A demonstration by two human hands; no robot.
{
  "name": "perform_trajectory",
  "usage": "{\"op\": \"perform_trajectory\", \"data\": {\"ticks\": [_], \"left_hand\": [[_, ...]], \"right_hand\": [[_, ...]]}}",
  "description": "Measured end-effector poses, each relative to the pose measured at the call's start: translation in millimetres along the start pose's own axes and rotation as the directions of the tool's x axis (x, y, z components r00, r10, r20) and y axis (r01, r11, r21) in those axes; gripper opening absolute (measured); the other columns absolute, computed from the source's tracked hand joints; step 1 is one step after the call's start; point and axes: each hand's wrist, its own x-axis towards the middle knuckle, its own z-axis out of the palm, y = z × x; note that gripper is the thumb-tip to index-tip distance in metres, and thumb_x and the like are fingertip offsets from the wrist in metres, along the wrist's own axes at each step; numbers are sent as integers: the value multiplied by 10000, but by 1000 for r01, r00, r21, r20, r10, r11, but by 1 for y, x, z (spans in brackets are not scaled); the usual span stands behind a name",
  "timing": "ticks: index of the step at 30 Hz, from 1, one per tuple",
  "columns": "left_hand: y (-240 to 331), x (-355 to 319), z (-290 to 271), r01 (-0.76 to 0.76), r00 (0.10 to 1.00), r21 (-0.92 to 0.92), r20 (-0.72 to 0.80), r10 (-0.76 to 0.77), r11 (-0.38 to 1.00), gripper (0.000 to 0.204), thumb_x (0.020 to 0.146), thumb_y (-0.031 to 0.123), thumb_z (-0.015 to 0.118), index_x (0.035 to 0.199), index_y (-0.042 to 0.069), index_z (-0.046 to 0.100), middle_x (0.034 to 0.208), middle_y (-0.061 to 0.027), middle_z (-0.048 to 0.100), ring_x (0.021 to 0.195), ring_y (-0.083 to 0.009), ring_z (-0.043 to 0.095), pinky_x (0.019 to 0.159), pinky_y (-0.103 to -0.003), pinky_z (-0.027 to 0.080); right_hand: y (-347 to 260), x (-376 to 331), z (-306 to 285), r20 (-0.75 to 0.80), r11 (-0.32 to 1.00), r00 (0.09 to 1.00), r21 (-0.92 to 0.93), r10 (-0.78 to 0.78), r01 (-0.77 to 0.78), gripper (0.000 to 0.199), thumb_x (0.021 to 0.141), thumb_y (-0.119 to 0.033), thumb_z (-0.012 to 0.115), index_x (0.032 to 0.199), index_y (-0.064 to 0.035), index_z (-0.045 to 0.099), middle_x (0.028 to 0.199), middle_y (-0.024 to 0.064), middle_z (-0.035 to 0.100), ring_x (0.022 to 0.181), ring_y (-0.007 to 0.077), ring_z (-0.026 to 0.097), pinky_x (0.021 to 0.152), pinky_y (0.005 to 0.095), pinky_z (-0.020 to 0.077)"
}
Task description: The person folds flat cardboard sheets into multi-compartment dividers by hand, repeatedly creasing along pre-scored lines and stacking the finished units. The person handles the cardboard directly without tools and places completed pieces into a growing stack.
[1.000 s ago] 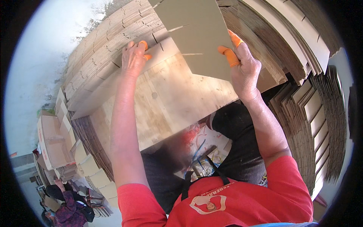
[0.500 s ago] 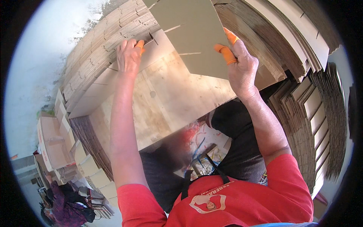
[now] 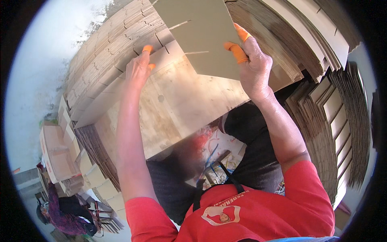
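Note:
My right hand (image 3: 254,64), with orange rubber caps on two fingertips, grips the right edge of a flat grey-brown cardboard sheet (image 3: 201,32) with cut slots, held up over a worn wooden board (image 3: 181,101). My left hand (image 3: 139,68), also with orange fingertip caps, rests flat on a slotted cardboard sheet (image 3: 161,48) lying at the board's far edge, just left of the lifted sheet. Both forearms reach up from the lower edge.
Tall stacks of flat cardboard (image 3: 105,52) rise at the upper left, and more stacks (image 3: 322,101) fill the right side. Folded boxes (image 3: 60,149) sit at the left. Another person in purple (image 3: 64,209) crouches at the lower left. Dark trousers (image 3: 258,153) show below the board.
My left hand has slid slightly down and left on the lying sheet. The lifted sheet and my right hand have shifted a little to the left. The person at the lower left has moved.

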Motion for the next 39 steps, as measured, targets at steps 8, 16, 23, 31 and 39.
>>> {"op": "perform_trajectory", "data": {"ticks": [8,16,23,31,39], "left_hand": [[29,-4,6,-179,983,148,-17,184,973,77,709,-24,592,728,39,632,683,-193,618,724,-371,653,593,-453,512],[86,-11,-12,-277,948,179,-107,298,944,69,724,-7,593,732,47,634,676,-157,630,694,-307,667,574,-404,537],[118,-26,-28,-270,953,126,-107,284,955,52,737,-11,583,759,19,619,720,-167,636,730,-333,661,609,-419,546],[139,-46,-37,-285,951,-41,-132,278,958,32,741,0,617,762,7,595,749,-194,624,722,-368,633,631,-454,511],[79,-18,-44,-89,971,-362,-238,0,928,428,701,312,835,911,-9,646,847,-160,660,879,-332,626,723,-449,507]], "right_hand": [[-4,-3,0,19,996,995,12,-94,94,446,917,14,595,1347,-9,481,1013,133,705,850,169,708,685,238,546],[3,-7,6,75,982,980,-30,-182,185,593,823,79,611,1381,-12,434,1218,169,622,917,229,705,649,299,572],[1,-8,10,328,960,929,-158,-170,231,746,841,9,551,1498,-56,202,1236,205,575,814,345,671,643,391,573],[16,-30,37,435,939,900,-303,-16,164,735,852,27,544,1506,-84,227,1195,208,568,851,373,650,697,413,562],[9,-32,26,342,983,935,-117,-95,142,609,816,56,473,1403,-27,335,1036,237,613,854,386,644,694,440,555]]}}
